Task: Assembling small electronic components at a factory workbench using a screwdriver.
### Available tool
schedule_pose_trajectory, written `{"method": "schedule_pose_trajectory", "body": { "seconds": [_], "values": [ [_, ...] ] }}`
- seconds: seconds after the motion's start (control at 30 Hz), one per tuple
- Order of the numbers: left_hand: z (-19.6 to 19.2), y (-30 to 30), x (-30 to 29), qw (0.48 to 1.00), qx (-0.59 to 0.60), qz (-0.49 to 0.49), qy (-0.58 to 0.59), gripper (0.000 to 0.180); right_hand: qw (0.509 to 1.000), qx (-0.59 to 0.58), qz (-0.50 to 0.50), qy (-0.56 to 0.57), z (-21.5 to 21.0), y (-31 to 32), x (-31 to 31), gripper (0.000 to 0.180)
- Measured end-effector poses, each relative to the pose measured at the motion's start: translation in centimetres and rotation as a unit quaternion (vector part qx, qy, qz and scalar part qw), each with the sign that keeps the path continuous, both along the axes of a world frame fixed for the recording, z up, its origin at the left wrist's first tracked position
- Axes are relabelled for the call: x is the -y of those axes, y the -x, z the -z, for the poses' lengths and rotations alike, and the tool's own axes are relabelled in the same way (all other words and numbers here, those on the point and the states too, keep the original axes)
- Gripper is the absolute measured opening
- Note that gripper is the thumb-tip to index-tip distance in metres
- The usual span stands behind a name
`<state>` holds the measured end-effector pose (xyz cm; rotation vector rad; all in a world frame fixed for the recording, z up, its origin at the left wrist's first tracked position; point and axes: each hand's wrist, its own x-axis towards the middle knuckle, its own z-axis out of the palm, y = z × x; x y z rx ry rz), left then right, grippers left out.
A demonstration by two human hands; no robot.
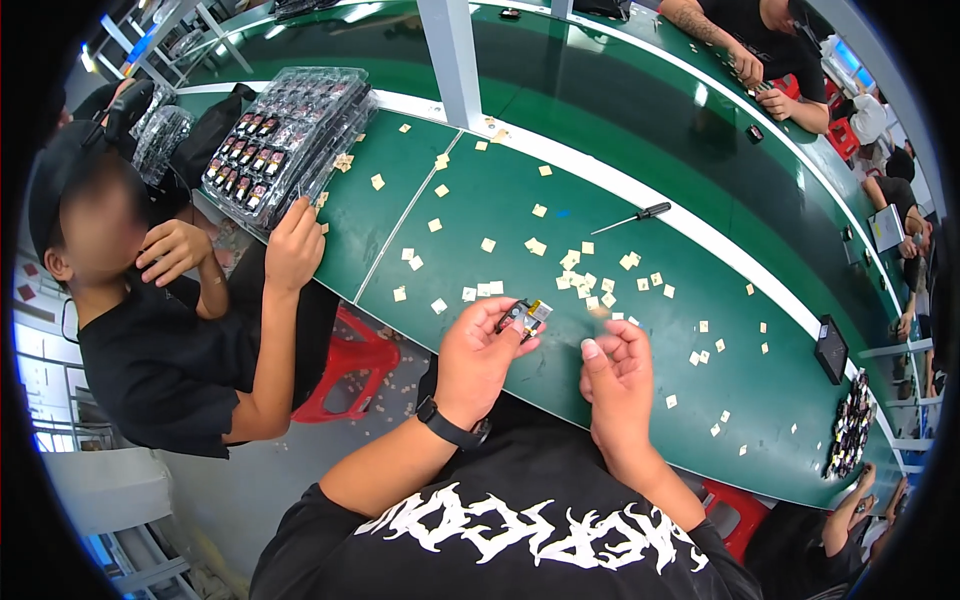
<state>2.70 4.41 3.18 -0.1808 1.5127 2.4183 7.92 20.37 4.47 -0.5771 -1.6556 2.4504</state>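
Left hand (474,358) — thumb and fingers pinch a small black device (519,317) above the green table's (690,275) near edge. Right hand (622,382) — loosely curled, thumb parted from fingers; blur hides any small piece there. Farther right, pale squares (704,326) lie scattered.

Right grip (618,388) loosely curled
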Motion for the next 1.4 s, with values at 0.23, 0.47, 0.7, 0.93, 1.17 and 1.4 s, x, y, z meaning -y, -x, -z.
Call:
{"method": "schedule_pose_trajectory", "body": {
  "seconds": [0.23,0.47,0.7,0.93,1.17,1.4],
  "values": [
    [0.1,0.5,0.4,0.999,0.012,0.031,0.027,0.026,0.937,-0.041,-0.149,-0.313,-1.6,-0.1,-3.4,0.027],
    [0.1,0.4,0.5,0.998,-0.018,0.065,0.009,0.028,0.881,-0.097,-0.135,-0.443,-2.0,3.2,-2.0,0.027],
    [1.4,0.1,0.5,0.997,-0.060,0.046,-0.013,0.033,0.844,-0.192,-0.121,-0.485,0.2,3.0,-0.3,0.018],
    [1.4,0.4,1.0,0.996,-0.066,0.066,-0.002,0.033,0.756,-0.281,-0.139,-0.575,0.7,2.6,0.4,0.029],
    [1.4,0.5,1.7,0.992,-0.094,0.069,-0.050,0.029,0.742,-0.252,-0.124,-0.609,0.5,2.2,1.3,0.034],
    [1.3,0.3,2.1,0.990,-0.113,0.086,-0.013,0.040,0.829,-0.212,-0.076,-0.512,-0.4,2.4,2.6,0.024]
  ]
}}
